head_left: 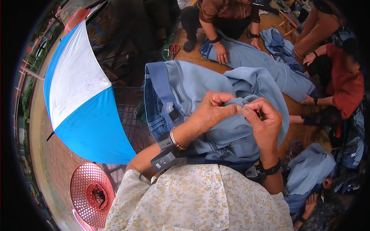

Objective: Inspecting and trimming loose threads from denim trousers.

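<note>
**Brick paving, a tan work surface, and pale denim pinched between two hands**

Outdoors, brick paving (67,150) runs along the left, where a blue-and-white umbrella (84,92) stands open on its side, its canopy facing outward like a screen beside the seated group. To the right lies a tan surface (271,21), low enough for people to sit around it.

The jeans (196,77) lie heaped just in front of the person's floral shirt (185,196), close in, so the weight seems borne from below and the fingers need only manage a small fold. The paler face of the cloth and a sewn-in label (169,107) show, which suggests the garment is turned inside out to expose its seams. Its waistband (158,84) points leftward, away from the handling.

The left hand (217,111) grips the denim between thumb and bent forefinger, keeping the fold taut. The right hand (264,117) closes on the same spot from the other side, thumb tip to cloth; a thin glint beneath its fingers may be a small metal tool, too small to tell.

Beyond, a co-worker's hand (220,52) rests flat on another denim garment (250,59), apparently steadying it, near red-handled scissors (173,49).
</note>
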Motion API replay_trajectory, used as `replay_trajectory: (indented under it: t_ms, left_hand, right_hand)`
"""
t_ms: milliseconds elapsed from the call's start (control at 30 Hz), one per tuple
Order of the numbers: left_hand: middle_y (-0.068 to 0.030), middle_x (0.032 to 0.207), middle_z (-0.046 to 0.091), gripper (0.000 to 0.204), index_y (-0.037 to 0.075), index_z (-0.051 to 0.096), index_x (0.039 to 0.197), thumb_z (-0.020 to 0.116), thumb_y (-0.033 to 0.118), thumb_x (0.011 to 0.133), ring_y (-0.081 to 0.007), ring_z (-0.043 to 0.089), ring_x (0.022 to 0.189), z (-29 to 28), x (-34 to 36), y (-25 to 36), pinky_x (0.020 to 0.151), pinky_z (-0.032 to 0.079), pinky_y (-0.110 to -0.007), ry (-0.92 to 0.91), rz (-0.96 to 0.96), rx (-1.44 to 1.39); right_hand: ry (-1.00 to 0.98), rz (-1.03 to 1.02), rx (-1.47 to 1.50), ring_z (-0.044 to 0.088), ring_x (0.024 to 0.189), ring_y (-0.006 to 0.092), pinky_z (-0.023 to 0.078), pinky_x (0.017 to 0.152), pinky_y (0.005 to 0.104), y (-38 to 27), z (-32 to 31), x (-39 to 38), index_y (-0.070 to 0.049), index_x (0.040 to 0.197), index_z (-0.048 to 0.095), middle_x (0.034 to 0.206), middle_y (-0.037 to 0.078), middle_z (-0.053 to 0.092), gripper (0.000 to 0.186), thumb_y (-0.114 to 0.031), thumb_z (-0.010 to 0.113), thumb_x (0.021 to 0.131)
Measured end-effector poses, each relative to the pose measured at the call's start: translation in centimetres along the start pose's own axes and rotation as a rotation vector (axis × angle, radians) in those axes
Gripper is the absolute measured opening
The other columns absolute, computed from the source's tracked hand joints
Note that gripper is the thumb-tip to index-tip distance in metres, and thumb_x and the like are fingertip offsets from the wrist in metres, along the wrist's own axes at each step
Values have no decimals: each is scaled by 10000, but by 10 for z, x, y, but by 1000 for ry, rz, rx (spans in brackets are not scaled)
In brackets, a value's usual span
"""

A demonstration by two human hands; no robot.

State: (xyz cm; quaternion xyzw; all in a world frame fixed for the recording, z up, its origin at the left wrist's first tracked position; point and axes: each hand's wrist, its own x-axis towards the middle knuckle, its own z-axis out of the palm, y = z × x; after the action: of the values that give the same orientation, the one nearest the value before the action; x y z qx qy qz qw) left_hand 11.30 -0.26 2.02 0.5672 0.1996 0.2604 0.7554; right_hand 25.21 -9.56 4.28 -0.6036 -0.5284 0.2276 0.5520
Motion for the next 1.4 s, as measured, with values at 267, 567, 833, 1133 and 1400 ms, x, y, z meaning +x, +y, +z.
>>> replay_trajectory:
  t_ms: [267,567,833,1133,1400]
  left_hand:
    - [-34,872,630,175,7,622,944,583,90,796,-97,569,794,-8,0,-12,751,449,-235,48,-105,-385]
    - [-26,879,617,152,40,588,908,584,93,765,-103,550,826,-8,4,-19,807,419,-242,9,-91,-448]
    - [-34,880,619,156,37,584,910,581,76,759,-98,548,832,-10,5,-19,814,413,-238,7,-82,-450]
    - [-25,867,614,153,15,579,914,614,56,771,-77,558,787,-7,5,-19,758,449,-212,-7,-39,-472]
    - [-21,878,616,142,37,586,900,575,73,764,-84,534,834,-7,4,-16,819,388,-229,-15,-84,-459]
  right_hand:
    - [-220,-95,231,439,630,67,343,554,191,-9,-31,-9,-19,805,556,733,15,517,207,-164,695,759]
    - [-148,119,-23,539,807,118,441,721,245,-8,-33,-9,-18,1026,518,891,44,547,326,-127,672,760]
    - [-220,-25,-221,560,762,160,451,672,257,-15,-26,6,1,945,550,857,73,552,260,20,630,698]
    - [-304,-80,-227,546,696,152,448,617,244,-12,-22,12,15,896,564,824,75,555,228,41,632,680]
    - [-279,-11,-211,542,653,128,433,591,221,-10,-21,12,15,870,574,778,70,557,201,40,635,680]
